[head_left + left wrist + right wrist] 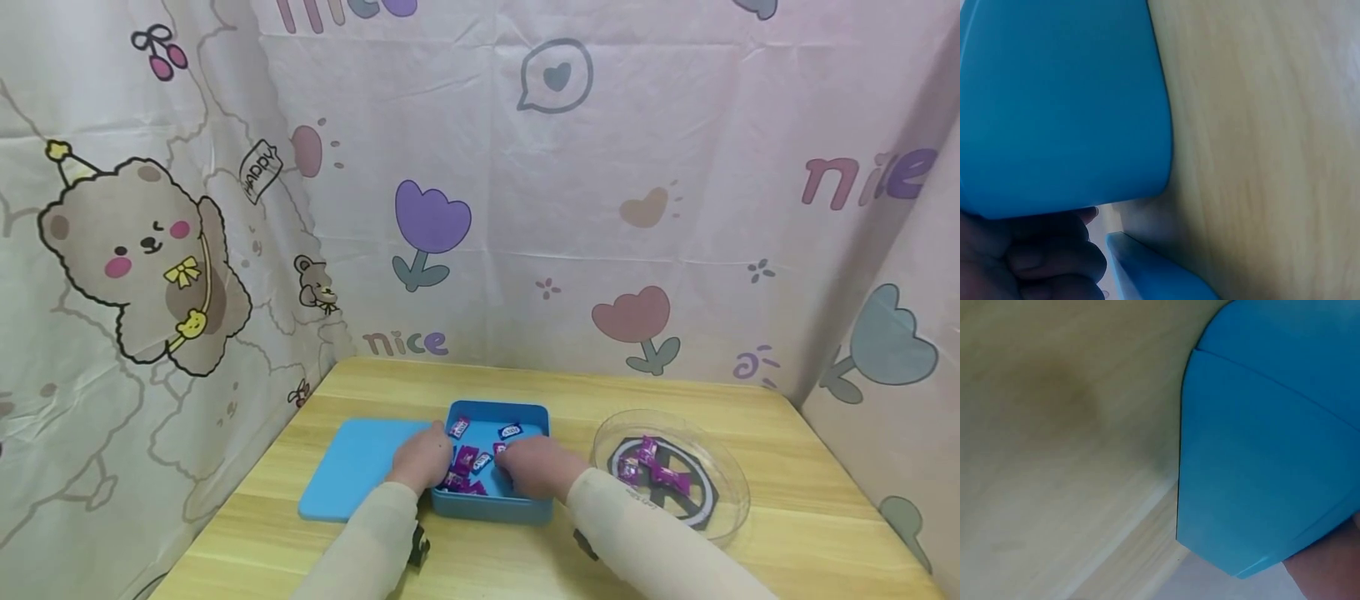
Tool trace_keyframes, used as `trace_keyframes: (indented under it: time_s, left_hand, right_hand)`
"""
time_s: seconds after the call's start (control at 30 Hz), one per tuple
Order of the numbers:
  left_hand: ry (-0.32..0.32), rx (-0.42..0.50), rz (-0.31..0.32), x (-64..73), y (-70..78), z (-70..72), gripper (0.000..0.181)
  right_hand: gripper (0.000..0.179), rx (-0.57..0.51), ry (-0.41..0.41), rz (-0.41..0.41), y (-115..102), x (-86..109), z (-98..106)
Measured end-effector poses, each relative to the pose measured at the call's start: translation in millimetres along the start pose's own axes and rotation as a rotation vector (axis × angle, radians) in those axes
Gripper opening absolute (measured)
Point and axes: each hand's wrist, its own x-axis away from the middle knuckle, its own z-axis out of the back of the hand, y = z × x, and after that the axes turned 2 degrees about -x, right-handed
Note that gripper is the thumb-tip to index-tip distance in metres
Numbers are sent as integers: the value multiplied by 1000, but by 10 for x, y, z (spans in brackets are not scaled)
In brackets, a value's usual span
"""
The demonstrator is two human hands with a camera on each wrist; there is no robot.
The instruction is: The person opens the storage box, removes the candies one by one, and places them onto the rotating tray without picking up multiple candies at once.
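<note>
A blue plastic box [491, 510] stands on the table with several small wrapped candies [467, 458] in purple and blue wrappers inside. My left hand [422, 457] grips the box's left wall; in the left wrist view its curled fingers [1060, 256] lie against the outside. Over the box's right wall reaches my right hand [542, 467], its fingers down inside, right at a pink-purple candy [498, 448]. The fingertips are hidden, so I cannot tell whether they pinch it. The right wrist view shows mostly the box's outer wall [1266, 450].
Left of the box a flat blue lid [360, 467] lies on the wooden table [247, 533]. To the right stands a round clear dish [731, 467] with several purple candies [667, 477] over a dark printed pattern. Printed curtains [525, 250] hang behind and at both sides.
</note>
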Motion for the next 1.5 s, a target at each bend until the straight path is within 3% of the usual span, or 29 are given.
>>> trace_keyframes:
  time_s: [0.27,0.5,0.9,1.23,1.5]
  left_hand:
    - [0,12,-8,13,-5,-18,52]
    - [4,14,-16,20,-2,-4,51]
    - [-4,32,1,24,-4,-1,52]
    - [1,10,-4,6,-7,-28,52]
    - [-12,24,8,12,-20,-20,52]
  right_hand:
    - [15,-18,109,78,95,-18,-2]
    - [17,-48,233,115,243,125,168]
    - [20,-101,279,-50,781,492,419]
    - [24,-142,240,-116,1404,917,477]
    - [24,-177,122,-253,1817,1143,395]
